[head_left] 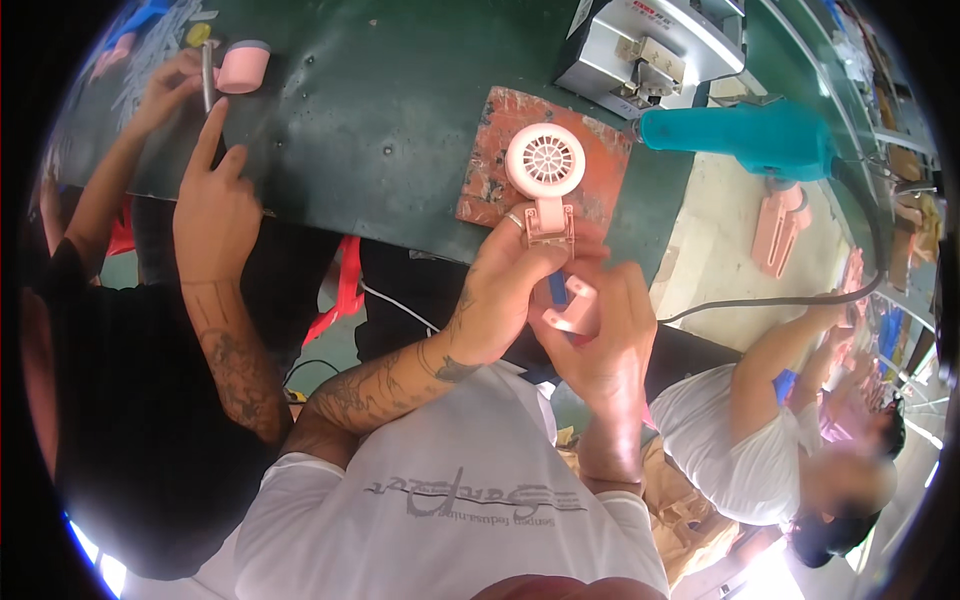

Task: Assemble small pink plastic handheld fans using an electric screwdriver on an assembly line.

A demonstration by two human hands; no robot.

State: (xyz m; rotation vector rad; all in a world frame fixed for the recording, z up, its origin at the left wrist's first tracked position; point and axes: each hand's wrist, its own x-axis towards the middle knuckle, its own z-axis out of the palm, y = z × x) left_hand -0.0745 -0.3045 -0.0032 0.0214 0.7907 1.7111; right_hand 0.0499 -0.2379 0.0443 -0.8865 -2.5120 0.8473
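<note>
A pink handheld fan (546, 161), with a round slotted head on a short neck, lies over a worn orange-red board (600, 140). My left hand (503, 288) is closed around the open lower end of the fan's neck, its thumb and fingers pinching there. My right hand (618, 325) grips a pink U-shaped casing piece (572, 312) with something blue inside it, just below the fan. The two hands nearly touch. Whether the casing piece is joined to the fan, I cannot tell.
A teal electric screwdriver (745, 138) lies to the right, its dark cable curving down. Behind it stands a silver machine (655, 55). A pink casing part (777, 235) rests further right. At left, a co-worker's hands (215, 215) are beside a pink cup-shaped part (244, 68). More people sit at right.
</note>
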